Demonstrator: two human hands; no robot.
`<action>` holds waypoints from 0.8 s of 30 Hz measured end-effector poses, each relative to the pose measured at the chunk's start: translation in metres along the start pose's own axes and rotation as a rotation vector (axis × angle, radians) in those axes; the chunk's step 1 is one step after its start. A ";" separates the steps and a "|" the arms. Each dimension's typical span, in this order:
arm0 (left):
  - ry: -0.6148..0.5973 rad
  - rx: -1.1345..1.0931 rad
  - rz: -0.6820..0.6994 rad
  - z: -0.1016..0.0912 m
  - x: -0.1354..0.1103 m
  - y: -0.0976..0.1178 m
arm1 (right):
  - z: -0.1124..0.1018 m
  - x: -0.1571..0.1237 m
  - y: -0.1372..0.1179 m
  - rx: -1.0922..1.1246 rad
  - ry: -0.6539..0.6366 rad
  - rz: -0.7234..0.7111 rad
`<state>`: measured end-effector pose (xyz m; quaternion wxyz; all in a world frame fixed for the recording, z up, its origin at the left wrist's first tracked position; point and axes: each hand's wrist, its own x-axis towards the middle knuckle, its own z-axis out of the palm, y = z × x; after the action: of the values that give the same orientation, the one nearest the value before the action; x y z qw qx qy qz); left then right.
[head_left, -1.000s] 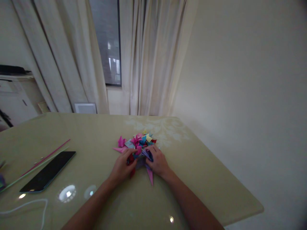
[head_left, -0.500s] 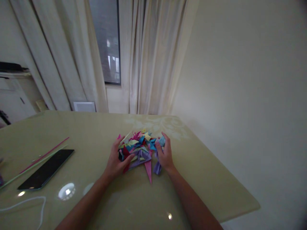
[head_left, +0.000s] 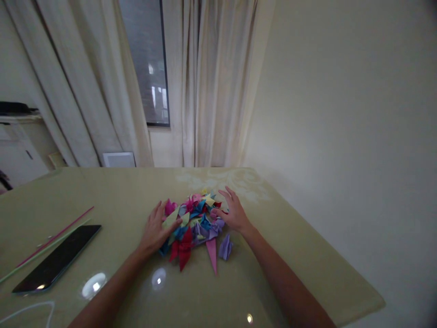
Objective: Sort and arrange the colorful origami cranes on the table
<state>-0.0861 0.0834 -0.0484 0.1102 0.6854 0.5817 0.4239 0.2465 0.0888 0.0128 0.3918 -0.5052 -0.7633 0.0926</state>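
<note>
A heap of folded paper pieces (head_left: 201,221) in pink, blue, purple, green, yellow and red lies on the table between my hands; they look like origami. My left hand (head_left: 158,230) rests along the heap's left side, fingers apart, thumb over a pale green piece. At the right edge my right hand (head_left: 234,212) is spread, its thumb by the purple and pink pieces. A red folded piece (head_left: 182,249) and a pink pointed strip (head_left: 211,255) stick out toward me. One purple folded piece (head_left: 225,247) sits slightly apart at the near right.
On the left of the glossy table (head_left: 129,191) lie a black phone (head_left: 58,259), a pink stick (head_left: 56,235) and a green stick (head_left: 44,250). A white cable (head_left: 30,307) curves at the near left. A wall (head_left: 327,136) runs along the right.
My hands have moved outward and loosened around the heap. The pieces have spread, with the red one now showing at the front. The view has shifted slightly.
</note>
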 end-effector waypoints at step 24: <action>-0.353 -0.075 0.161 0.035 0.051 0.045 | 0.057 0.066 -0.024 -0.155 -0.626 -0.201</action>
<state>-0.0315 0.1269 -0.0176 0.2019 0.7889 0.4804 0.3258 0.1786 0.1477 0.0205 0.1062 -0.4025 -0.8975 0.1459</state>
